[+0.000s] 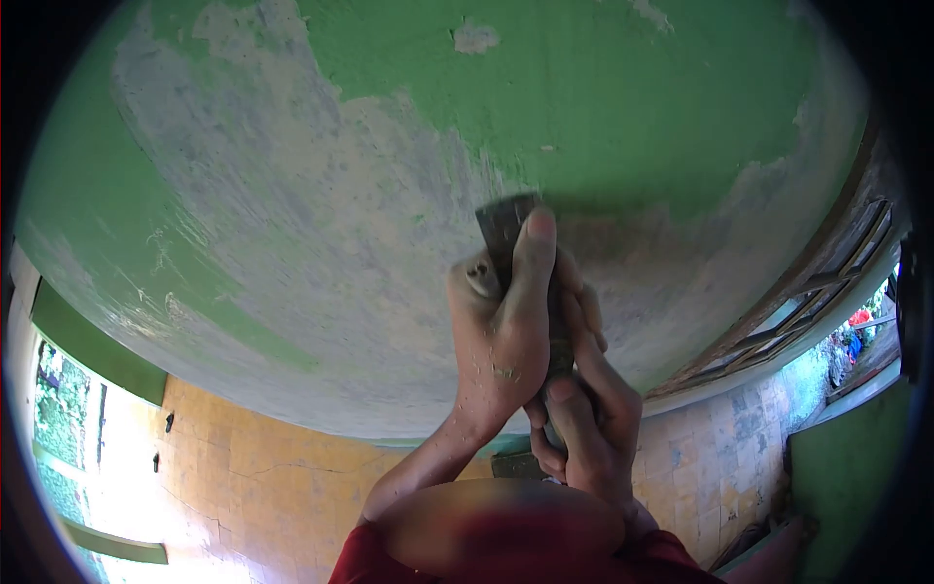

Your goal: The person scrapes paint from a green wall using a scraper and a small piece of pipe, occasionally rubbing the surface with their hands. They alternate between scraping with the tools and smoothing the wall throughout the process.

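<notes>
Pressed to the wall (623, 117) is a paint scraper (508, 226) with a dark, flat blade. My left hand (506, 326) is closed round its upper part, the thumb lying along the tool just below the blade. Lower down, my right hand (598, 428) grips the handle, which the fingers mostly hide. Green paint covers the top of the wall, while a wide scraped patch (321, 214) shows whitish-grey plaster. Small paint flakes cling to my left hand and wrist. Above the blade, the edge of the green paint is ragged.
To the right is a wooden-framed window (808, 292). Yellowish tiles cover the floor (282, 467) below, with two small dark objects at the left. Bright light enters through an opening (73, 399) at the far left. A green surface (856, 477) stands at lower right.
</notes>
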